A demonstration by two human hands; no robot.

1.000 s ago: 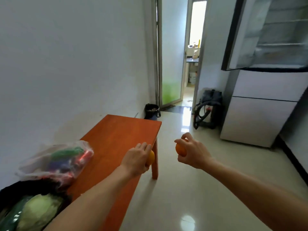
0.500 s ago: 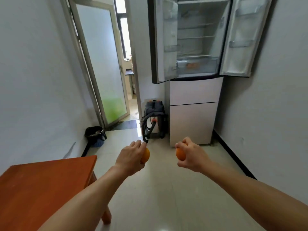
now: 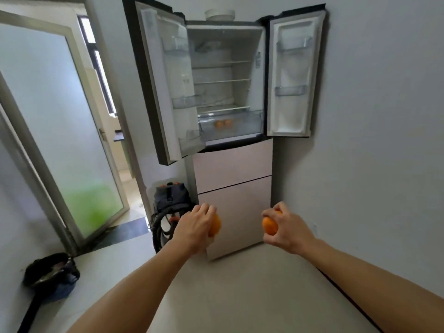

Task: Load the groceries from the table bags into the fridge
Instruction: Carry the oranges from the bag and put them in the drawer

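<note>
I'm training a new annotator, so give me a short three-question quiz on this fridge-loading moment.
1. True or false: the fridge has both upper doors shut.
2. What does the left hand hold? A) bottle B) orange C) nothing
3. Fill in: two oranges already lie in the fridge's clear ____.
Key: 1 false, both stand open; 2 B; 3 drawer.
</note>
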